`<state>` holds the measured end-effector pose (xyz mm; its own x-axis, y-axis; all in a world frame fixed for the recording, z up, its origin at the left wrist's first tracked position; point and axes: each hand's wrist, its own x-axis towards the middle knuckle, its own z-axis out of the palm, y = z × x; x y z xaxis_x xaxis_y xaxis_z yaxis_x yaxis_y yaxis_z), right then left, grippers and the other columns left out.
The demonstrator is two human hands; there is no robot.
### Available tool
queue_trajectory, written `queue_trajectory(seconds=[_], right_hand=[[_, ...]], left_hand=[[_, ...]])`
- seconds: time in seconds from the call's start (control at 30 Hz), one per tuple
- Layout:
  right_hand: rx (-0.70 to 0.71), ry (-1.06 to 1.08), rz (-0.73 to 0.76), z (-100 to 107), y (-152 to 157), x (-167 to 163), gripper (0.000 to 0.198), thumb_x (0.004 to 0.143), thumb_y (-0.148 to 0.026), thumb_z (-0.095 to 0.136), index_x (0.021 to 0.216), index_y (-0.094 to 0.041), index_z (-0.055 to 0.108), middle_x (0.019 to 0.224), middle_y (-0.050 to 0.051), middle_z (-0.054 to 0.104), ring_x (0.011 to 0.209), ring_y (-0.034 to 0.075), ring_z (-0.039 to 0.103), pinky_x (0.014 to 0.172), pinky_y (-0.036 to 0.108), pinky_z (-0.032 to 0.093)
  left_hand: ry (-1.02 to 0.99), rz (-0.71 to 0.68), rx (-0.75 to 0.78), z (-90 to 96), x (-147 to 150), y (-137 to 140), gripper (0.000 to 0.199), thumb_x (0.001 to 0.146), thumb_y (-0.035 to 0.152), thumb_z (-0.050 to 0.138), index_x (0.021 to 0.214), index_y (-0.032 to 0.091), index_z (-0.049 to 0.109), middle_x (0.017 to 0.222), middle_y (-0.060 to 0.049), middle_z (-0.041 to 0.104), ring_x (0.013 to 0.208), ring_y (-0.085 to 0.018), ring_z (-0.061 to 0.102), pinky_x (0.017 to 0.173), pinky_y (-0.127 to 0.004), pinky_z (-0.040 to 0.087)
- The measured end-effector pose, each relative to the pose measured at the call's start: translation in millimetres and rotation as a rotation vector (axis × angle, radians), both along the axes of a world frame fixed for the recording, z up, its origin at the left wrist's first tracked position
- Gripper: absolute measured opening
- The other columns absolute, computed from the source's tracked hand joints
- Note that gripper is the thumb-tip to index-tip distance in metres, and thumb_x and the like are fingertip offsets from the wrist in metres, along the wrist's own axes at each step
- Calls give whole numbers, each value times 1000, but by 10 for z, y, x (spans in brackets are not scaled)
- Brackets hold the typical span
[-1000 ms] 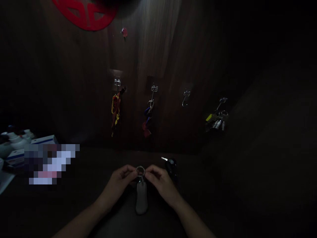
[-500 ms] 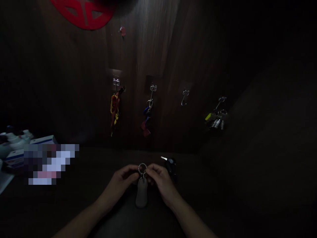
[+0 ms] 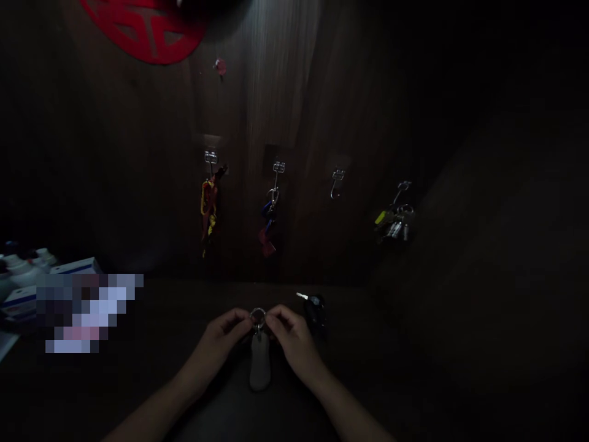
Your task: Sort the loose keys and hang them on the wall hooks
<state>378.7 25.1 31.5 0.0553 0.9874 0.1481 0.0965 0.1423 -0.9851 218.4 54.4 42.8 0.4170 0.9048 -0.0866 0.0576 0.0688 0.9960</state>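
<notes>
1. L hand: ring's left side is pinched btwn thumb & fingers; a light, steady hold is best used.
2. Metal ring: held btwn both hands, centre front. Whether its coil is parted can't be told, light too dim; pressure is best shared evenly by both thumbs, w/o twist.
3. Grey fob: joined to ring, seen below it; prob. best left free btwn the wrists, not squeezed.
4. R hand: ring's right side is pinched likewise; tips are best matched in height w/ L.
5. Black key w/ silver blade: seen just beyond R hand; knuckles are best held clear.
</notes>
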Motion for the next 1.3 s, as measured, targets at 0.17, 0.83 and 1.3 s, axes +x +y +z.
queue_trajectory(seconds=[0.17, 0.83, 1.3], right_hand=[[3, -16, -25, 24, -23, -5, 22, 80, -35, 58, 96, -20, 63, 74, 0, 59, 69, 13, 53, 64, 24, 41], [169, -189, -178, 383, -102, 317, 20, 89, -38, 46, 85, -20, 53, 63, -3, 50, 58, 11, 49, 55, 22, 41], [586, -123, -781, 1272, 36, 1386, 30, 77, -49, 59, 83, -20, 54, 71, 0, 59, 54, 12, 53, 46, 23, 44]], left_hand=[[-15, -50, 28, 10, -3, -4, 28, 79, 45, 56, 73, 19, 62, 72, 2, 59, 73, -16, 53, 68, -24, 43], [277, -167, 363, -192, -121, 124, 23, 85, 42, 47, 87, 25, 62, 89, 1, 67, 86, -19, 61, 79, -26, 44], [333, -233, 440, -291, -124, 161, 17, 84, 38, 49, 92, 30, 63, 98, 2, 69, 94, -22, 63, 86, -32, 47]])
